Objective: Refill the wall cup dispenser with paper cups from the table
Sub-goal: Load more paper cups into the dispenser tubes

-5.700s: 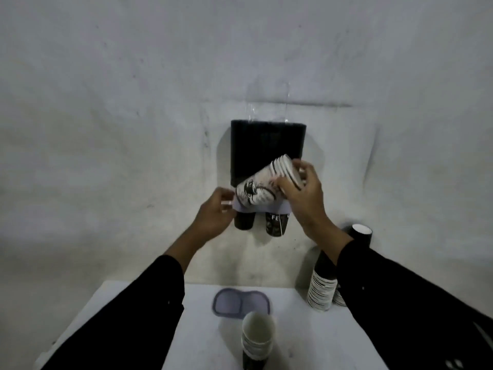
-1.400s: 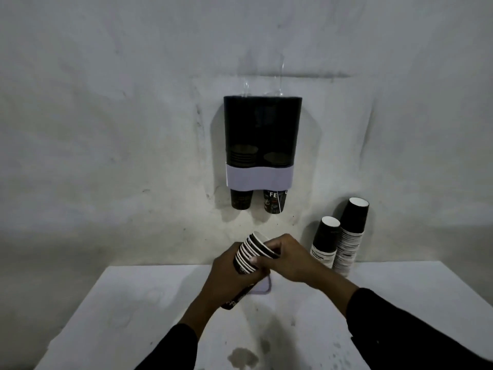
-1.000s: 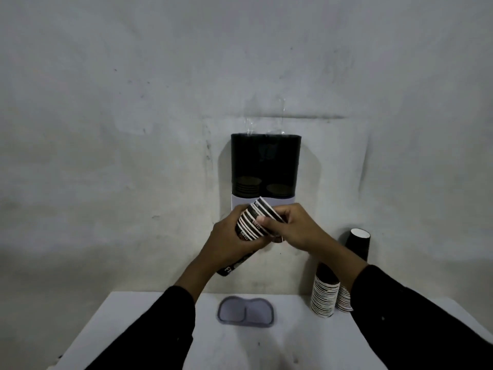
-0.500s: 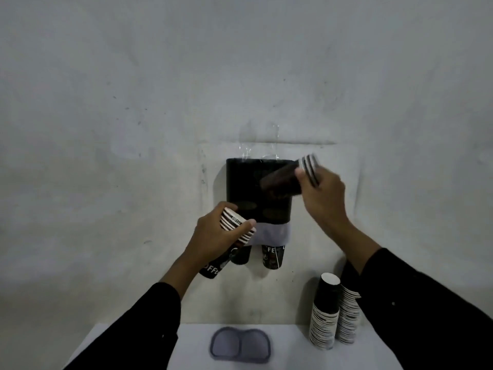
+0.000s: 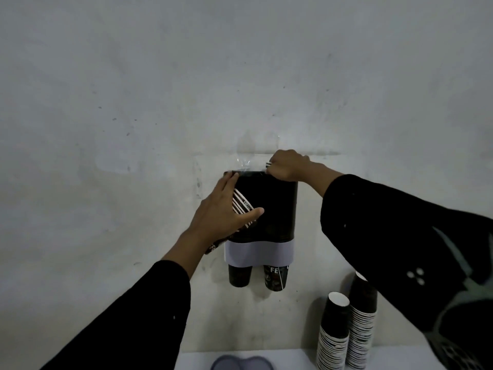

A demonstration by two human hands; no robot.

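Note:
The dark two-tube cup dispenser (image 5: 277,209) hangs on the wall, with a pale band (image 5: 258,253) near its bottom and two cups (image 5: 256,275) poking out below. My left hand (image 5: 222,212) grips a small stack of striped-rim paper cups (image 5: 241,205) against the dispenser's left front. My right hand (image 5: 286,165) is at the top right opening and holds a second stack of cups (image 5: 268,164), of which only the rims show; the rest is hidden by my hand and the dispenser.
Two tall stacks of black paper cups (image 5: 346,335) stand on the white table (image 5: 293,360) at the lower right, against the wall. The grey dispenser lid (image 5: 241,363) lies on the table at the bottom edge. The plain grey wall (image 5: 133,102) fills the rest.
My right hand has moved from in front of the dispenser to its top right opening, pushing its cups down inside. My left hand has risen with its stack to the dispenser's left front.

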